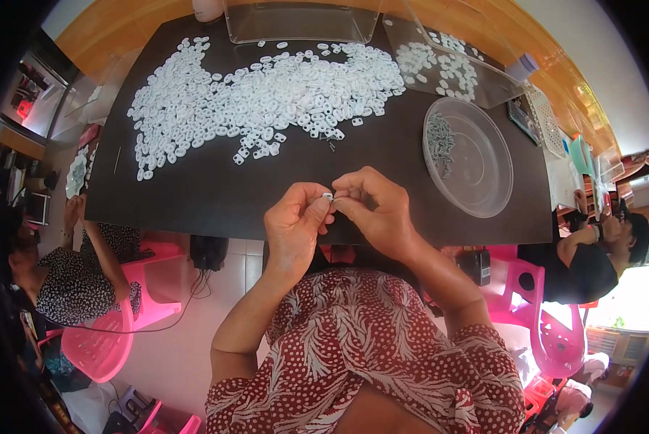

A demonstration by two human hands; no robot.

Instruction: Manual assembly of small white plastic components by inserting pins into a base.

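My left hand (299,211) pinches a small white plastic piece (327,196) between thumb and forefinger, just over the near edge of the dark table. Close against it, my right hand (376,210) is closed in a pinch at the same piece. Whatever those right fingertips hold is too small and hidden to make out. Beyond the hands spreads a big heap of similar white oval pieces (266,94) with holes in them. A few loose grey screws (330,139) lie at the heap's near edge. More grey screws (440,145) sit in a shallow round clear dish (494,170) to the right.
A clear box (303,32) stands at the table's far side. At the far right, a clear panel (469,76) has white pieces around it. A phone (523,119) lies near the right edge. Other people sit at left (71,282) and right (585,260), beside pink chairs (100,340).
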